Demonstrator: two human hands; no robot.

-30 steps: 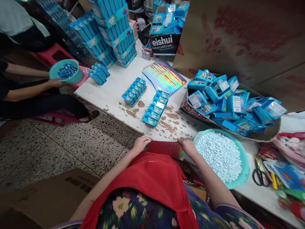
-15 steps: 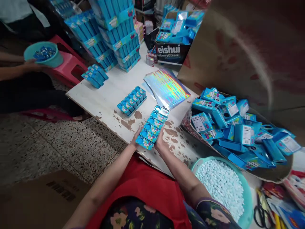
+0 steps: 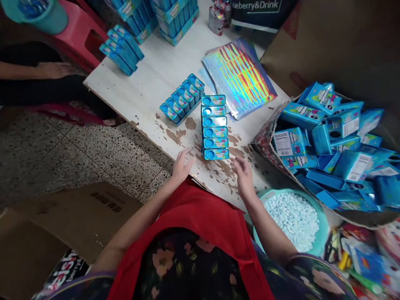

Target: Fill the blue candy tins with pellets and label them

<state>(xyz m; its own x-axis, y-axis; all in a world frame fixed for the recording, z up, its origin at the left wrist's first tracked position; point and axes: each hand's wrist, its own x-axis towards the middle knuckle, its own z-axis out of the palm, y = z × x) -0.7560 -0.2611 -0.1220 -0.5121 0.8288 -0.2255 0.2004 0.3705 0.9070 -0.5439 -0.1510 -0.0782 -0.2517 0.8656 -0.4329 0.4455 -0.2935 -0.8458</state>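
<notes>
A row of several blue small boxes [image 3: 215, 127] stands on the white table [image 3: 150, 75], close to its front edge. My left hand [image 3: 183, 166] is just to the lower left of this row, fingers apart and nothing in it. To the lower right, my right hand [image 3: 243, 175] is also free of the row, its fingers spread and slightly curled. A second row of blue boxes [image 3: 182, 99] sits in a tray to the upper left. Shiny holographic sheets [image 3: 240, 77] lie behind the nearer row.
At right, a carton of loose blue boxes [image 3: 265, 146] stands beside a teal tub of pale candies [image 3: 323, 233]. Stacked blue trays [image 3: 178, 25] are at the back. Another person's hand [image 3: 54, 70] rests at left, near a pink stool [image 3: 73, 29].
Both hands have let go of the row of boxes, which now stands on the table, and have moved apart. The view has tilted down. The other person no longer holds the teal bucket.
</notes>
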